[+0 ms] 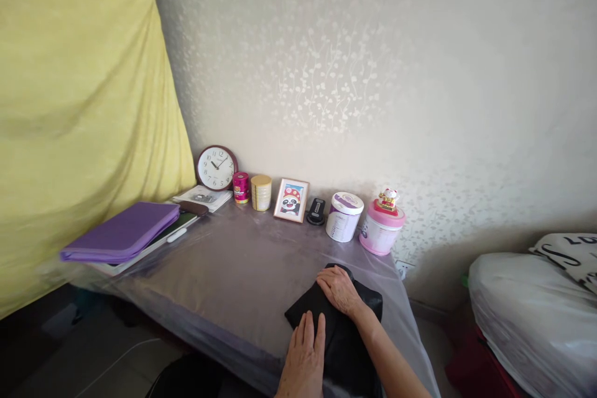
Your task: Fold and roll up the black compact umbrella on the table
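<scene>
Head view: a black, soft-looking folded piece of cloth or thin leather (pixel 347 348) is laid directly beneath both hands, on the table wrapped in clear plastic sheeting over a greyish-purple top (pixel 224 280). Its long axis is seen to run forward, away from the body, from below the wrists to just past the right hand (pixel 340 289), while one pointed corner is turned out to the left, beyond the fingertips of the left hand (pixel 304 354). The far end is covered by the right hand, laid across it with the fingers directed leftward; the near left edge is touched by the left hand, whose fingers are pointed forward. Both hands are unclenched and spread over the surface; whether any fold is pinched under the right fingers cannot be told. Ahead of the right hand, well apart from it, a white-and-purple cylindrical tub (pixel 342 224) and a pink round lidded tub (pixel 380 233) are placed, the latter topped by a small white, red and gold cat figurine (pixel 388 200). Far to the left of the hands, a flat purple zipped folder (pixel 124 233) is set down.
</scene>
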Available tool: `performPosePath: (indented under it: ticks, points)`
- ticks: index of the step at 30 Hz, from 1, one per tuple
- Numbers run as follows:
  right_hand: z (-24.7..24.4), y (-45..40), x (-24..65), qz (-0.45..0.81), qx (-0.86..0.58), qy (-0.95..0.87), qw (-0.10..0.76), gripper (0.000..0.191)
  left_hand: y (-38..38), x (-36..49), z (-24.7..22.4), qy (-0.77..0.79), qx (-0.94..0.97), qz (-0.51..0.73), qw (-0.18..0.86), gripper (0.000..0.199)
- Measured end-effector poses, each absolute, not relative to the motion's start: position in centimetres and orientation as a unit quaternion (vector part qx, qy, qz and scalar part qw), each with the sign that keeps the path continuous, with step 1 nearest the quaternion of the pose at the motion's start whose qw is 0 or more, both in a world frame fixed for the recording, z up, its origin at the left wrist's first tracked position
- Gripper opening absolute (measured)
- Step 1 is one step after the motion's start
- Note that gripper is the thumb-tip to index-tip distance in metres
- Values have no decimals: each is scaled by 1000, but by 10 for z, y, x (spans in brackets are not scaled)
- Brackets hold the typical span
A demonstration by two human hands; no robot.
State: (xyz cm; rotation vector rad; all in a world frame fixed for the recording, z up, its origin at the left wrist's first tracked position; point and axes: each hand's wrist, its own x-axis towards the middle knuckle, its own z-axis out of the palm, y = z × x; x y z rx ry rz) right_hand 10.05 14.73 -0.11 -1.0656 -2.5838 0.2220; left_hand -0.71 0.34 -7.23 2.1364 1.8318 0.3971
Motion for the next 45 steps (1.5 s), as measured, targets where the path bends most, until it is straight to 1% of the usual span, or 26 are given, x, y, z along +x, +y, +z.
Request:
performPosePath:
  ticks: [6,10,15,22,26,30,32,35,37,39,42,45]
  points:
    - [-3,167,104,45,-436,-884,162,33,2,-8,-60,648,730,127,177,93]
    - [-5,176,107,43,-460,-875,143,34,2,-7,-55,654,721,105,203,99]
    - [-8,181,108,37,-482,-868,113,35,2,-6,-51,658,715,97,216,100]
    - [-4,184,110,33,-520,-846,110,34,1,-5,-47,659,713,88,222,103]
    - [-4,182,117,16,-581,-803,131,34,0,-6,-46,657,715,100,218,103]
    - [-3,177,138,19,-601,-785,148,32,-2,-7,-41,654,716,110,218,100]
    - [-1,170,155,12,-609,-771,184,31,-3,-7,-36,659,713,109,213,98]
    - [2,150,185,0,-619,-725,302,33,-5,-5,-27,669,709,98,203,95]
    - [2,130,202,19,-635,-692,343,38,-7,-4,-20,675,705,83,200,94]
    - [0,109,214,83,-675,-636,363,41,-9,-4,-12,678,704,65,201,95]
    - [-5,81,217,145,-689,-617,352,43,-13,-4,-2,679,704,48,203,95]
    - [-8,62,207,243,-682,-606,329,48,-15,-4,5,679,704,41,206,93]
